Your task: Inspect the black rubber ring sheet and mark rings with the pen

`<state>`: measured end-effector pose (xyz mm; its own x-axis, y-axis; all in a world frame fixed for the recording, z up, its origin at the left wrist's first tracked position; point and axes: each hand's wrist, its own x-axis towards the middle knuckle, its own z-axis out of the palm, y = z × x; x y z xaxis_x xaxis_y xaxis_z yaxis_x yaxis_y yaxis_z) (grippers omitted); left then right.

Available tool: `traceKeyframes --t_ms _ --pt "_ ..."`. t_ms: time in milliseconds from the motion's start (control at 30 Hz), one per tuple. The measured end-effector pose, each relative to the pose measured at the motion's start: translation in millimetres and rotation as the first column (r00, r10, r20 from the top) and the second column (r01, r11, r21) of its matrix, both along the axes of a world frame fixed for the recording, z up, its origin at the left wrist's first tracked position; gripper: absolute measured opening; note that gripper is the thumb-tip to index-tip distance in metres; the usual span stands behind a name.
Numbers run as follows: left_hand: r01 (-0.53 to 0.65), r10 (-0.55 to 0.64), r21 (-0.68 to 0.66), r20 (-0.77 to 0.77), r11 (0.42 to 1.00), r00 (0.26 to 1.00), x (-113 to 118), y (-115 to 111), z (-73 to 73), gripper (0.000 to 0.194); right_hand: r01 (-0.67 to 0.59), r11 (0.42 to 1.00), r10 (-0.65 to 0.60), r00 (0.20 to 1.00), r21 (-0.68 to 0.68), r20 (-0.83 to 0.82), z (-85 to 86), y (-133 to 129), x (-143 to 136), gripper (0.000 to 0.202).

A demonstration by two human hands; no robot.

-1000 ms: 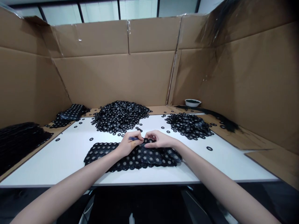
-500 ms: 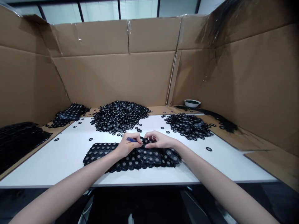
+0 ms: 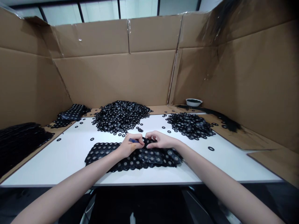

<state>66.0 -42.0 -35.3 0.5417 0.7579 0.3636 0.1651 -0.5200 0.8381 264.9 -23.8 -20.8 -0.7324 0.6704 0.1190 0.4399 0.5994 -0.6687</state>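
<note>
A black sheet of joined round rings with pale centres [image 3: 101, 153] lies across the front of the white board, with folded or layered parts. My left hand [image 3: 129, 146] is closed around a slim blue-handled tool [image 3: 133, 140], its tip hidden among the fingers at the sheet's upper edge. Facing it, my right hand [image 3: 161, 140] has thumb and fingers curled on the raised edge of the sheet, pinching it. Exactly which ring lies between the fingertips is hard to see.
Behind my hands rises a large heap of black rings [image 3: 119, 116], with a smaller heap [image 3: 190, 126] to its right. More black sheets [image 3: 72, 112] and a dark stack [image 3: 21, 143] lie left. A white bowl [image 3: 193, 102] stands back right. Cardboard walls [image 3: 112, 77] enclose the white board [image 3: 56, 165].
The whole view has shifted slightly, so most things appear a little further right. Both hands keep almost the same pose at the sheet's edge.
</note>
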Motion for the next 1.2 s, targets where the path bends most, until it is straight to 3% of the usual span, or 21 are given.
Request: traceKeyframes --t_ms 233,400,600,767,1200 --pt "0.054 -0.048 0.069 -0.078 0.996 0.996 2.8 -3.3 1.9 0.01 -0.041 0.999 0.042 0.998 0.009 -0.036 0.3 0.2 -0.9 0.019" --pt "0.005 0.001 0.119 -0.053 0.993 0.999 2.1 -5.4 4.9 0.01 -0.051 0.999 0.052 0.998 0.014 -0.019 7.2 -2.7 -0.9 0.022" --pt "-0.036 0.039 0.154 -0.019 0.987 0.999 2.2 -6.9 7.4 0.011 0.03 0.999 -0.03 0.999 -0.029 0.017 11.0 -4.3 1.8 0.04" --pt "-0.041 0.045 0.19 -0.019 0.981 0.999 2.0 -8.0 8.0 0.011 0.067 0.993 -0.062 0.996 -0.094 0.059 11.0 -4.1 3.6 0.044" --pt "-0.019 0.018 0.007 0.08 1.0 0.997 -0.8 -5.7 6.0 0.012 0.069 0.984 -0.065 0.997 -0.166 0.033 11.0 -4.7 6.8 0.04"
